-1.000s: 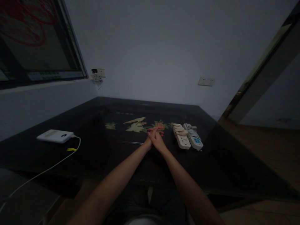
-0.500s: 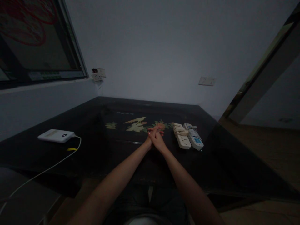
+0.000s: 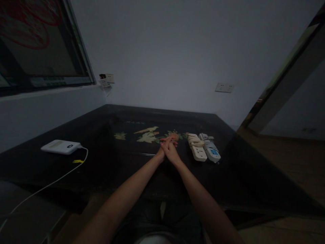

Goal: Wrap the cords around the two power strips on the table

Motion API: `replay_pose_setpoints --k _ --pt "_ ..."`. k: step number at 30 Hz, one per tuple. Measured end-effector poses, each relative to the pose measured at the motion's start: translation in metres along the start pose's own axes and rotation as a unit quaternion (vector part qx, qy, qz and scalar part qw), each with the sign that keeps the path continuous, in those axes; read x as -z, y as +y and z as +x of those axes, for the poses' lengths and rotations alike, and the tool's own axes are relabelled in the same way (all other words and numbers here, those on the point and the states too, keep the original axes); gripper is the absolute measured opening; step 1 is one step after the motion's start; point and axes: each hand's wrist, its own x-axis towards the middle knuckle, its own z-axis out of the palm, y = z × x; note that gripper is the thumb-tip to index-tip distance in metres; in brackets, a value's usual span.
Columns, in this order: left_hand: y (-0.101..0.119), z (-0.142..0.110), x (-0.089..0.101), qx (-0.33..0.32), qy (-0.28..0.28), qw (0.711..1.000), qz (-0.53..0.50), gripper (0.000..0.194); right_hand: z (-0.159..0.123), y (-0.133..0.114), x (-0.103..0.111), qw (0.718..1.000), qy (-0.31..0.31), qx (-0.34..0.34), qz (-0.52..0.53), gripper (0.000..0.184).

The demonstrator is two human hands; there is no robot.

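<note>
My left hand and my right hand are clasped over the dark table, fingers interlaced and closed. No object shows between them, though the palms are hidden. Just right of my right hand lie two power strips side by side: a white power strip and a power strip with a blue socket face. Each has its cord wound around it. Both forearms reach in from the bottom of the view.
On the table's left side lies a white power bank with a white cable trailing over the front edge. Near it is a small yellow tag. Wall sockets and a window are beyond the table.
</note>
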Motion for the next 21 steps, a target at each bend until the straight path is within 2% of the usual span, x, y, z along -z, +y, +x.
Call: replay_pose_setpoints --k 21 --pt "0.0014 -0.0018 -0.0032 -0.008 0.006 1.000 -0.006 0.035 -0.0002 0.0005 -0.0006 1.000 0.004 -0.004 -0.006 0.037"
